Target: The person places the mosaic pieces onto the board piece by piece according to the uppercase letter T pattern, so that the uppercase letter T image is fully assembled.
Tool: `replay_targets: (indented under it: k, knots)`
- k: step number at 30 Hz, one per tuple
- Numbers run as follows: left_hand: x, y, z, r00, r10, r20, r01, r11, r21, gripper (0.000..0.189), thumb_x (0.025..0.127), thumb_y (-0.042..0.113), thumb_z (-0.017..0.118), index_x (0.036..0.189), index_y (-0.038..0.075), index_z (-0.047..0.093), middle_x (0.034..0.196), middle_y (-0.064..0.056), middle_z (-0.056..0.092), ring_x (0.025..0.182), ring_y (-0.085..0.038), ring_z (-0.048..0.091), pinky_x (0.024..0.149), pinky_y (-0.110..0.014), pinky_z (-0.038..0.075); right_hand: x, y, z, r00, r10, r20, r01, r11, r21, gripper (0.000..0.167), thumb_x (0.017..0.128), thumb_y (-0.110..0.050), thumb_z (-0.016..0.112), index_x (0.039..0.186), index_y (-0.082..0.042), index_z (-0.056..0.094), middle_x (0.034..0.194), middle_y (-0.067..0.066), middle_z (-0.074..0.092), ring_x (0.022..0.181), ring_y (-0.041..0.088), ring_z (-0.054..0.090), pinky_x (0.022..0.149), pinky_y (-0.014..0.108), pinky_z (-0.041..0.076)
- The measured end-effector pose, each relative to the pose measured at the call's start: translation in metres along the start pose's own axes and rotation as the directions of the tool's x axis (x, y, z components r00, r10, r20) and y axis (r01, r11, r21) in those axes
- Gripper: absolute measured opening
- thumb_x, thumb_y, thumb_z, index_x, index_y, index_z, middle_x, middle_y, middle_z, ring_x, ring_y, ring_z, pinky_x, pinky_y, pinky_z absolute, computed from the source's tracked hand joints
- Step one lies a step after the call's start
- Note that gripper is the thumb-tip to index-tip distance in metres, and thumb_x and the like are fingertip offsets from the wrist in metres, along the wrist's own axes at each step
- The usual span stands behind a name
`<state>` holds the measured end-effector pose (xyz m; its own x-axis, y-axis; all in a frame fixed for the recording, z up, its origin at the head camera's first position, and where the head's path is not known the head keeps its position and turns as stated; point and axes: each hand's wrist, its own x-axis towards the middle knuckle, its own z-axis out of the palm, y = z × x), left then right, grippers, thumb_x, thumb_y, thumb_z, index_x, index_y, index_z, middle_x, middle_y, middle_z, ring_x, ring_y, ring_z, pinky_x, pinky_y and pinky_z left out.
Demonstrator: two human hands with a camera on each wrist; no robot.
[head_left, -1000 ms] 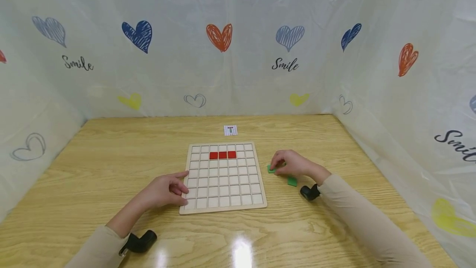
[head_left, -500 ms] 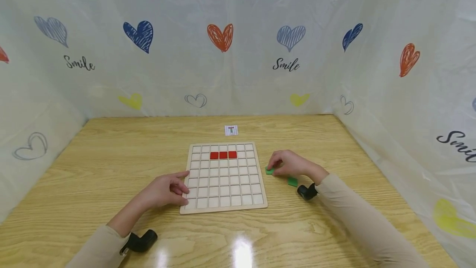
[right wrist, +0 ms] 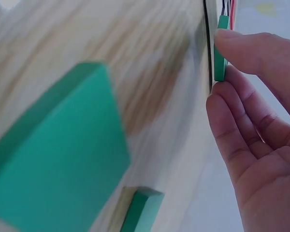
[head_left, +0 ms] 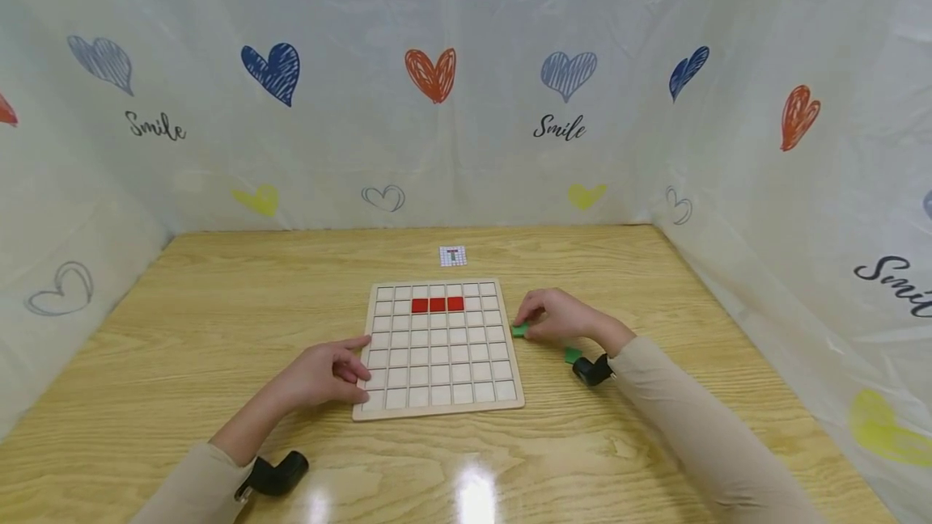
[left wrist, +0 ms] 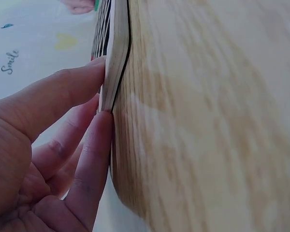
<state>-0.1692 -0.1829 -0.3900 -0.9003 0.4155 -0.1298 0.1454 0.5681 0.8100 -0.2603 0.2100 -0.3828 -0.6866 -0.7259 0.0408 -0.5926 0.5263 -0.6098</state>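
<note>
My right hand (head_left: 559, 317) pinches a small green square tile (head_left: 518, 331) between thumb and fingers, right at the board's right edge. In the right wrist view that tile (right wrist: 220, 60) stands out thin between the fingertips. Two more green tiles, a near one (right wrist: 67, 150) and a farther one (right wrist: 144, 210), lie on the table there; the head view shows just one loose tile (head_left: 573, 355) beside the wrist. My left hand (head_left: 320, 373) rests loosely at the left edge of the wooden grid board (head_left: 440, 411), its thumb on the lower corner. Three red tiles (head_left: 437, 306) form a row on the board.
A small card (head_left: 452, 255) printed with a grid and a red and green T shape lies behind the board. The wooden table (head_left: 240, 289) meets pale curtains (head_left: 480, 136) with hearts at the back and sides.
My right hand has drawn the green tile leftward, from a little off the board up to its right edge. My left hand and the red tiles have stayed in place.
</note>
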Motion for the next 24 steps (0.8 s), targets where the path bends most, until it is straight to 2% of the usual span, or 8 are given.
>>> replay_targets:
  k: [11, 24]
  knots:
    - [0.0, 0.0, 0.0, 1.0, 0.005, 0.002, -0.005, 1.0, -0.003, 0.022, 0.069, 0.016, 0.083, 0.084, 0.008, 0.069, 0.143, -0.023, 0.036, 0.08, -0.017, 0.056, 0.067, -0.024, 0.048, 0.013, -0.008, 0.003, 1.0, 0.016, -0.006, -0.016, 1.0, 0.0, 0.016, 0.08, -0.003, 0.071, 0.095, -0.008, 0.073, 0.091, -0.004, 0.06, 0.085, 0.012, 0.056, 0.078, 0.028, 0.047]
    - [-0.004, 0.004, -0.001, 1.0, 0.002, 0.007, -0.002, 1.0, -0.003, 0.021, 0.07, 0.014, 0.082, 0.085, 0.007, 0.069, 0.143, -0.022, 0.036, 0.08, -0.015, 0.056, 0.067, -0.023, 0.048, 0.028, -0.017, 0.006, 1.0, -0.003, 0.009, 0.003, 1.0, 0.023, 0.017, 0.08, -0.001, 0.069, 0.096, -0.004, 0.072, 0.092, -0.002, 0.061, 0.085, 0.014, 0.055, 0.078, 0.029, 0.047]
